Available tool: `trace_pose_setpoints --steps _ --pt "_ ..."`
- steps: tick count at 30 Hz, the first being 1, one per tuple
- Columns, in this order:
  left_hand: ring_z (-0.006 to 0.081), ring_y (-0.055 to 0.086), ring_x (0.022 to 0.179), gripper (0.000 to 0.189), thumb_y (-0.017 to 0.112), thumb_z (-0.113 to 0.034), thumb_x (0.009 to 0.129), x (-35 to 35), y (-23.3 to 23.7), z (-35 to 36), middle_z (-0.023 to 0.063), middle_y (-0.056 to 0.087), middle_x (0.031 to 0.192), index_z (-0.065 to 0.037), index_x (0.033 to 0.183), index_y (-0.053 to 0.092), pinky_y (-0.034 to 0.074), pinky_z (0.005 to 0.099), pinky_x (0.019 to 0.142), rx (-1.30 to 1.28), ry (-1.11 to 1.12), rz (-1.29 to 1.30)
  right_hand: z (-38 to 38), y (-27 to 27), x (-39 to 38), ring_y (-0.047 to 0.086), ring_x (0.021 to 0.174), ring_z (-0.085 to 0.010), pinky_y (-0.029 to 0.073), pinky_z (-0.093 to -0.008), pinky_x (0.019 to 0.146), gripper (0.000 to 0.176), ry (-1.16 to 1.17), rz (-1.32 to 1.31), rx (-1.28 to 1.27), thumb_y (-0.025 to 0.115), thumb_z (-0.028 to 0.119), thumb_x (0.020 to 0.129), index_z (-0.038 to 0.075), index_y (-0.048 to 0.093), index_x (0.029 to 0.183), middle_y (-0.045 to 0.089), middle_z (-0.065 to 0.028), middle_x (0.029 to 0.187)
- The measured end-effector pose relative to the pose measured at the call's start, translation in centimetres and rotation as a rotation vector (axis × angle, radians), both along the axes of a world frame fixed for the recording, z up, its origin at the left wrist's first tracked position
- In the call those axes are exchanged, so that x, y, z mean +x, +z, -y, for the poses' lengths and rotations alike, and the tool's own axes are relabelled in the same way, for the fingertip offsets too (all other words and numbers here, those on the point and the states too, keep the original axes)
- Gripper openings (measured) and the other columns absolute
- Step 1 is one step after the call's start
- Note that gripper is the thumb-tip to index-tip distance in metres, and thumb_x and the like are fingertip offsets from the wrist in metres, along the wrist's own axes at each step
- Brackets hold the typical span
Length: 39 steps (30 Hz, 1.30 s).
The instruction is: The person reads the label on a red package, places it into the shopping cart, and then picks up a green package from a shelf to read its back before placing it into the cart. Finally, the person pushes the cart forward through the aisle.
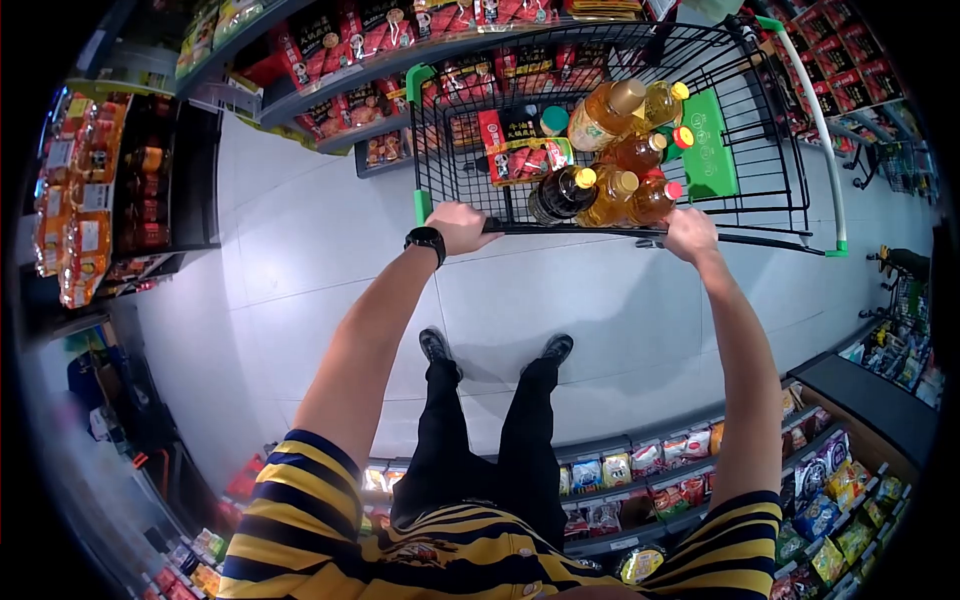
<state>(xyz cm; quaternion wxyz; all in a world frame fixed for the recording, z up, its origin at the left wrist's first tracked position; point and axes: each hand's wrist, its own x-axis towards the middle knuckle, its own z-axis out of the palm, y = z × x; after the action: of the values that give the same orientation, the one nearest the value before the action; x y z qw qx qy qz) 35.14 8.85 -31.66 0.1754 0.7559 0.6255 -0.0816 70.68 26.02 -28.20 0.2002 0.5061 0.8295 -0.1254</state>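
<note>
My left hand (460, 228), with a black watch (427, 240) on its wrist, is closed around the near side rim of a black wire shopping cart (590, 231). Farther right on the same rim, my right hand (690, 235) is also closed, beside a bottle with a pink-red cap (655, 202). Inside the cart stand several bottles of amber liquid, among them a large one (600, 115) with a tan cap. A dark bottle (560, 197) has a yellow cap. Left of them lie a red and black packet (510, 150) and a green-lidded container (553, 121).
Shelves of red packets (365, 30) line the far side. Orange packs (85, 205) fill a rack at left. Snack shelves (690, 447) run close behind my legs. The cart's pale handle bar (815, 120) and green seat panel (708, 150) are at right. Pale floor tiles (330, 250) lie underfoot.
</note>
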Motion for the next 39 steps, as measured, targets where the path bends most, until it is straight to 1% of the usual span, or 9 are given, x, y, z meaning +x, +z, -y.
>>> trace_pose_setpoints --steps 6,14,16,21,30,31,35,37,39 --pt "0.0312 0.062 0.062 0.049 0.052 -0.049 0.084 0.0 0.1 -0.3 0.0134 0.063 0.064 -0.004 0.068 0.062 0.051 0.0413 0.060 -0.028 0.000 0.013 0.5 1.8 -0.6 0.063 0.084 -0.0318 0.050 -0.0407 0.077 0.015 -0.010 0.009 -0.023 0.056 0.014 0.071 0.013 0.069 0.079 0.066 -0.0145 0.084" --pt "0.0298 0.063 0.064 0.049 0.050 -0.050 0.085 -0.6 0.5 -0.9 0.0124 0.063 0.065 -0.005 0.070 0.063 0.051 0.0411 0.061 -0.082 0.006 0.025 0.3 1.1 -0.4 0.063 0.079 -0.0331 0.050 -0.0421 0.074 0.013 0.012 -0.061 0.030 0.057 0.015 0.069 0.010 0.068 0.076 0.065 -0.0158 0.079" --pt "0.0298 0.063 0.064 0.049 0.050 -0.050 0.085 -0.8 0.8 -0.9 0.0120 0.063 0.065 -0.006 0.070 0.064 0.050 0.0410 0.062 -0.110 0.017 0.020 0.2 1.0 -0.6 0.062 0.080 -0.0345 0.049 -0.0437 0.075 0.018 0.008 -0.011 -0.015 0.057 0.024 0.076 0.010 0.066 0.083 0.064 -0.0174 0.079" --pt "0.0303 0.063 0.065 0.052 0.048 -0.053 0.085 -1.2 1.0 -1.4 0.0126 0.064 0.067 -0.007 0.069 0.064 0.050 0.0410 0.061 -0.143 0.014 0.040 0.4 -0.1 -0.3 0.062 0.071 -0.0364 0.050 -0.0447 0.069 0.017 0.030 -0.090 0.109 0.059 0.022 0.075 0.007 0.066 0.072 0.063 -0.0178 0.068" --pt "0.0304 0.064 0.066 0.055 0.048 -0.055 0.084 -1.6 0.5 -1.6 0.0121 0.064 0.068 -0.005 0.070 0.066 0.051 0.0412 0.063 -0.099 -0.007 0.059 0.5 0.5 -0.9 0.062 0.074 -0.0348 0.050 -0.0441 0.070 0.017 -0.009 -0.055 0.068 0.058 0.023 0.078 0.008 0.066 0.074 0.064 -0.0161 0.072" --pt "0.0304 0.064 0.066 0.055 0.049 -0.055 0.084 -1.7 0.5 -1.5 0.0120 0.064 0.068 -0.005 0.070 0.066 0.051 0.0412 0.063 -0.096 -0.003 0.060 0.6 0.2 -0.8 0.061 0.071 -0.0371 0.050 -0.0455 0.067 0.023 -0.006 -0.093 0.095 0.054 0.023 0.079 0.006 0.065 0.068 0.062 -0.0184 0.070" --pt "0.0304 0.064 0.066 0.055 0.049 -0.055 0.084 -1.6 0.7 -1.7 0.0116 0.064 0.068 -0.005 0.070 0.066 0.051 0.0412 0.063 -0.113 -0.004 0.060 0.8 0.8 -1.2 0.061 0.070 -0.0371 0.050 -0.0456 0.067 0.023 -0.010 -0.082 0.106 0.055 0.023 0.079 0.006 0.065 0.068 0.062 -0.0185 0.069" --pt "0.0304 0.064 0.066 0.055 0.049 -0.055 0.084 -1.7 0.4 -1.7 0.0116 0.064 0.068 -0.005 0.070 0.066 0.051 0.0411 0.063 -0.100 0.001 0.076 0.6 0.4 -0.9 0.062 0.074 -0.0352 0.050 -0.0450 0.069 0.020 -0.012 -0.038 0.093 0.058 0.024 0.079 0.007 0.066 0.074 0.064 -0.0167 0.072" --pt "0.0305 0.064 0.067 0.054 0.050 -0.055 0.083 -1.8 0.2 -1.7 0.0116 0.064 0.069 -0.005 0.071 0.066 0.051 0.0409 0.064 -0.127 0.006 0.085 0.3 0.4 -0.9 0.062 0.074 -0.0354 0.050 -0.0451 0.069 0.020 -0.008 -0.037 0.090 0.058 0.024 0.079 0.007 0.066 0.074 0.064 -0.0172 0.072"
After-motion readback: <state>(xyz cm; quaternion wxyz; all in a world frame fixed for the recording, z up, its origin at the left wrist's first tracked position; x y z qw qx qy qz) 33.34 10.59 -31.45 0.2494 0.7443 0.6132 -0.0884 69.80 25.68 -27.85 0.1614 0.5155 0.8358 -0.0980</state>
